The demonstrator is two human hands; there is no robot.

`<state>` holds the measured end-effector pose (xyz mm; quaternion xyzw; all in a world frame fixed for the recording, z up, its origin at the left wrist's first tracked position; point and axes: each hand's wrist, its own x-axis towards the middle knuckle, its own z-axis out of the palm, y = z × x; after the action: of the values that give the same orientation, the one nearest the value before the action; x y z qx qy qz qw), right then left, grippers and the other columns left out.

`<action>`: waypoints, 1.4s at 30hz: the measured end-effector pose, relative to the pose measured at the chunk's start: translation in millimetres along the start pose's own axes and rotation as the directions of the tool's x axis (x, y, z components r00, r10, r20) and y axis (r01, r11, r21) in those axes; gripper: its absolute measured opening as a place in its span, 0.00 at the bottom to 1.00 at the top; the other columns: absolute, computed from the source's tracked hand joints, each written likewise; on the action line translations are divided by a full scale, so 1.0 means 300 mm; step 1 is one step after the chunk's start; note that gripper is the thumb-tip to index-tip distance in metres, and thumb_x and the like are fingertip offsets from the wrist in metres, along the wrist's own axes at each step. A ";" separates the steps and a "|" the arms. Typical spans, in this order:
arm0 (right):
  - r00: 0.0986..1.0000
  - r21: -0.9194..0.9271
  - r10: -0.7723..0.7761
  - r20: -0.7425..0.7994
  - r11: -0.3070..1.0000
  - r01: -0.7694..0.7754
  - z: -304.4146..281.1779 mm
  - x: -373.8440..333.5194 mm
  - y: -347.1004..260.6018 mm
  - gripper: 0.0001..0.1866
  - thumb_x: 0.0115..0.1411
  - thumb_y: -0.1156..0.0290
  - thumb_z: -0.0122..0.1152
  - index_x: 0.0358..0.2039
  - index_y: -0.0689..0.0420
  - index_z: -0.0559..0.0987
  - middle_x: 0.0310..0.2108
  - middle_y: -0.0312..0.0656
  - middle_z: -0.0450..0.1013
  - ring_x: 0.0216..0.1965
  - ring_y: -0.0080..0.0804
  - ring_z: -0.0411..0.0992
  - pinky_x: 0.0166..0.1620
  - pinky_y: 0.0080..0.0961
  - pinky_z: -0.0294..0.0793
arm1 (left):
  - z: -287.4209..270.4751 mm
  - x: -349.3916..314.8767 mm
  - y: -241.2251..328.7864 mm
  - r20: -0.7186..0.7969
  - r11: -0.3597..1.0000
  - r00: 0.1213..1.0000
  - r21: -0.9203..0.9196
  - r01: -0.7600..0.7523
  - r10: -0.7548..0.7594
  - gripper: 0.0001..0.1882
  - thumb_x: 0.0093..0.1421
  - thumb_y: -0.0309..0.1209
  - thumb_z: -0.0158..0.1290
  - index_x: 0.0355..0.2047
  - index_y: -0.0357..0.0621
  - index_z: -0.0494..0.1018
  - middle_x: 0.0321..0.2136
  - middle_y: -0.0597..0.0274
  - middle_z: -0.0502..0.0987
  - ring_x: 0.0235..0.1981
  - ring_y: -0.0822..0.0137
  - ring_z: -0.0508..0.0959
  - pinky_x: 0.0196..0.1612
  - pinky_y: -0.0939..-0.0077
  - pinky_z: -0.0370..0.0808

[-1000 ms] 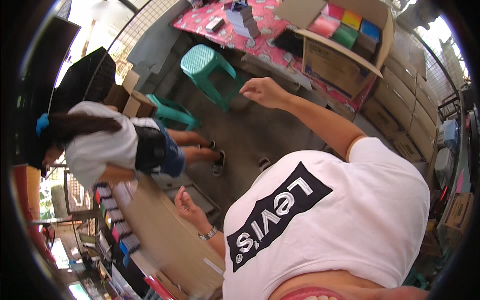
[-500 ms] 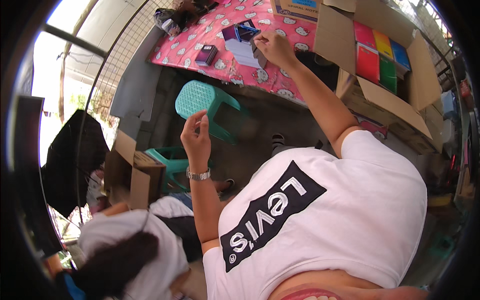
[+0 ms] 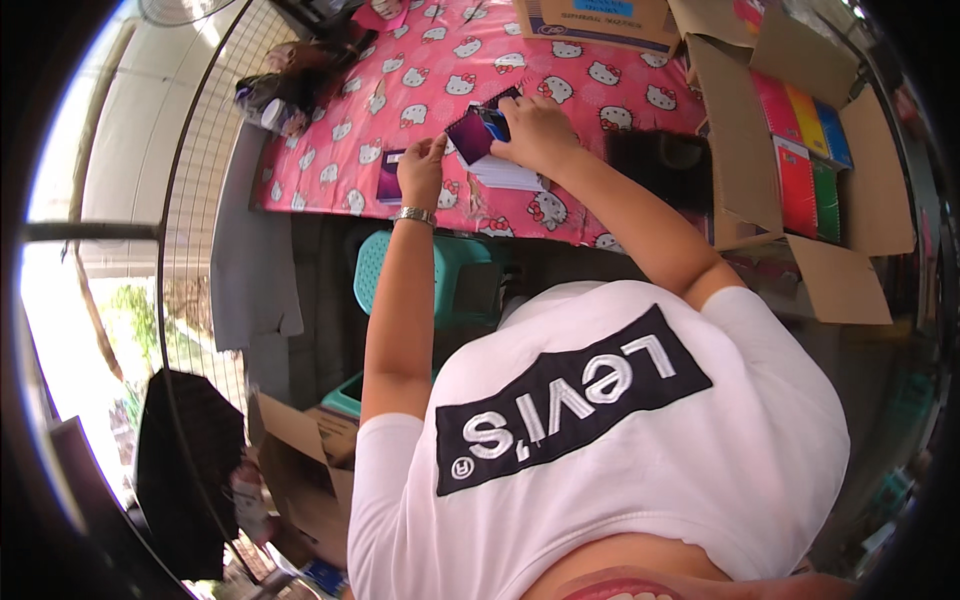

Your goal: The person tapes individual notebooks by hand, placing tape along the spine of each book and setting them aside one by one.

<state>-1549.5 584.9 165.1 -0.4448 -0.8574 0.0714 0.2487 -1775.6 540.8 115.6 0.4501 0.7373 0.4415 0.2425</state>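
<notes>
Right hand (image 3: 540, 135): thumb and fingers clamped on a black-and-blue object (image 3: 492, 122) at 9 o'clock (clock centred on this hand throughout); its kind uncertain, being largely covered by the fingers. Purple notebook (image 3: 466, 138) just under it, also at 9; white pages (image 3: 512, 177) in a pile at 7. Left hand (image 3: 421, 172) between 8 and 9, thumb and fingertips drawn together beside the notebook's left corner; contact cannot be told. Metal watch (image 3: 414, 215) on that wrist. Just past the left hand, same bearing: small purple stack (image 3: 388, 180), partly hidden. Notebook, pages and stack lie on a pink patterned surface (image 3: 395, 108). Farther out: dark item (image 3: 650, 150) between 3 and 4; open carton (image 3: 740, 140) of coloured notebooks (image 3: 797, 185) near 3; second carton (image 3: 600, 28) at 1. Lower: green stool (image 3: 375, 275) between 7 and 8.
</notes>
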 end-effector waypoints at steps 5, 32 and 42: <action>0.969 0.209 0.130 -0.210 0.974 -0.085 -0.068 -0.032 -0.036 0.25 0.45 0.61 0.68 0.43 0.56 0.78 0.38 0.50 0.77 0.43 0.48 0.75 0.49 0.39 0.74 | 0.017 0.037 -0.036 0.158 0.981 0.987 -0.185 0.060 -0.031 0.19 0.51 0.40 0.69 0.35 0.36 0.80 0.26 0.62 0.80 0.26 0.74 0.75 0.32 0.77 0.72; 0.668 0.012 0.744 0.029 0.668 -0.744 0.240 -0.423 0.434 0.16 0.55 0.63 0.64 0.39 0.61 0.79 0.37 0.52 0.77 0.42 0.51 0.76 0.43 0.41 0.75 | -0.186 0.431 -0.597 0.417 0.633 0.909 0.711 -0.308 -0.026 0.30 0.55 0.38 0.56 0.60 0.70 0.69 0.68 0.46 0.54 0.68 0.45 0.55 0.68 0.50 0.52; 0.555 -0.387 0.820 0.139 0.561 -0.731 0.348 -0.330 0.514 0.22 0.58 0.58 0.63 0.47 0.55 0.70 0.44 0.50 0.73 0.46 0.52 0.75 0.42 0.47 0.78 | -0.240 0.354 -0.704 0.327 0.853 0.928 0.521 -0.019 -0.179 0.36 0.57 0.38 0.60 0.66 0.67 0.62 0.69 0.36 0.47 0.70 0.45 0.51 0.67 0.60 0.57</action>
<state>-1440.9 607.9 -14.1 -0.7939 -0.5963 0.1182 -0.0111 -1975.6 559.7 -28.3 0.5404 0.7888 0.1264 0.2640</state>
